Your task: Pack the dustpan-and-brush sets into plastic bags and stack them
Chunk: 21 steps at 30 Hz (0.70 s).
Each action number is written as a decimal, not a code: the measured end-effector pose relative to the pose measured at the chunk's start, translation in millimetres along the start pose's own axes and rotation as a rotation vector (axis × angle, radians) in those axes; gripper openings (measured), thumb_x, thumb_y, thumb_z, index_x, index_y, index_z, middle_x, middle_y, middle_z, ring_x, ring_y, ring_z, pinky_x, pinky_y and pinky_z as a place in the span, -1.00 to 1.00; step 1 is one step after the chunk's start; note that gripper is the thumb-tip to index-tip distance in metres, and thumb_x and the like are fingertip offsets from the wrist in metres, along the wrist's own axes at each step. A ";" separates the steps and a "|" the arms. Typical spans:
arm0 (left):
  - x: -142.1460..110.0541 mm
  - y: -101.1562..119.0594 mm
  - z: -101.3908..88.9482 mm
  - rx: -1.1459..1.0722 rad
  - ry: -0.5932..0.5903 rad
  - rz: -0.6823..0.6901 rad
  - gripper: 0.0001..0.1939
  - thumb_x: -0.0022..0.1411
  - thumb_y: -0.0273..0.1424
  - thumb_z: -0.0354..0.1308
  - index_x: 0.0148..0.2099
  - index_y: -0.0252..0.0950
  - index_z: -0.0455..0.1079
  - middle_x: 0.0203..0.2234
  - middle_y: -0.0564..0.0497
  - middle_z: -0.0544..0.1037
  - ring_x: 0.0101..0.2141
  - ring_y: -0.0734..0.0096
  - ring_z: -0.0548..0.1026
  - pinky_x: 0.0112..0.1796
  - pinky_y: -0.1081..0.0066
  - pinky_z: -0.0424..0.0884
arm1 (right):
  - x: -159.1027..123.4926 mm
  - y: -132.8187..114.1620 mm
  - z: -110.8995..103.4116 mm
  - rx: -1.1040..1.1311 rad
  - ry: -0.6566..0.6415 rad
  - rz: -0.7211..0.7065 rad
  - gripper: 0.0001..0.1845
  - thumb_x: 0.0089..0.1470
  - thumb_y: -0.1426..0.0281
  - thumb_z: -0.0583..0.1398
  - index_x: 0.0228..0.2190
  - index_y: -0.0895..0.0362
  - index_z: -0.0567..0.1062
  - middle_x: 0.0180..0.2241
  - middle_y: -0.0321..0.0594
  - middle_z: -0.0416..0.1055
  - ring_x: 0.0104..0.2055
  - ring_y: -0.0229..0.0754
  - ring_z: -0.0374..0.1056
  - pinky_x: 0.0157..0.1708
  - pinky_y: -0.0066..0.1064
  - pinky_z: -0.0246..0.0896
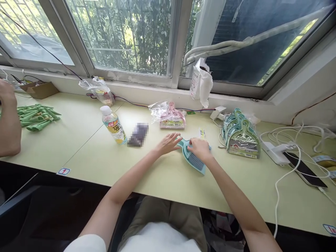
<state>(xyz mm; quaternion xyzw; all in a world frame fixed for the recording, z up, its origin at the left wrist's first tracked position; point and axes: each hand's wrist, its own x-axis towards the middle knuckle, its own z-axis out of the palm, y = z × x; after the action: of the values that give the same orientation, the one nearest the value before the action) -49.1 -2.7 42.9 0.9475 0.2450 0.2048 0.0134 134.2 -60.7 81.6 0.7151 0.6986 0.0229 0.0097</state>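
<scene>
A small light-blue dustpan (201, 168) lies tilted on the table in front of me, with grey bristles, seemingly of a brush, showing inside its pan. My right hand (201, 149) is closed over its upper part, fingers curled at the rim. At the handle end, my left hand (168, 144) is flat with its fingers stretched out, the tips at the handle. A small printed label (202, 134) lies just behind my right hand. Beyond it, a pink dustpan set (172, 119) sits in clear wrapping. To the right stand several wrapped green and blue dustpan sets (243, 140).
A drink bottle (114, 126) and a blurred dark item (138, 134) are left of my hands. Farther left are green plastic pieces (39, 117) and another person's arm (9, 122). At right, white cables cross a power strip (275, 153) and a phone (306, 169).
</scene>
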 end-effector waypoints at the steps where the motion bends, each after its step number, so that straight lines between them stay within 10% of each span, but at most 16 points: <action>1: -2.1 -8.4 2.1 0.005 0.022 0.031 -0.57 0.26 -0.28 0.07 0.15 -0.27 0.22 0.15 -0.24 0.24 0.13 0.09 0.24 0.06 0.15 0.21 | 1.5 -0.5 2.5 0.009 0.003 -0.011 -0.80 0.07 0.32 0.12 -0.32 0.15 0.49 -0.23 -0.08 0.49 -0.22 -0.12 0.40 -0.33 -0.40 0.08; 21: -7.9 -23.0 37.3 -0.234 -0.003 0.143 -0.61 0.26 -0.60 -0.15 0.04 -0.36 0.37 0.01 -0.28 0.43 0.04 0.21 0.40 0.05 0.21 0.32 | 4.1 -4.4 12.8 0.023 -0.042 -0.126 -0.86 0.08 0.33 0.17 -0.37 0.10 0.52 -0.30 -0.16 0.52 -0.24 -0.11 0.43 -0.35 -0.41 0.11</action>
<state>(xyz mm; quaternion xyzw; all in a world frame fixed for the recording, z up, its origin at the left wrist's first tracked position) -51.2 16.5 2.8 0.9548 0.1514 0.2309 0.1096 130.5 -56.3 68.6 0.6699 0.7422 -0.0009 0.0176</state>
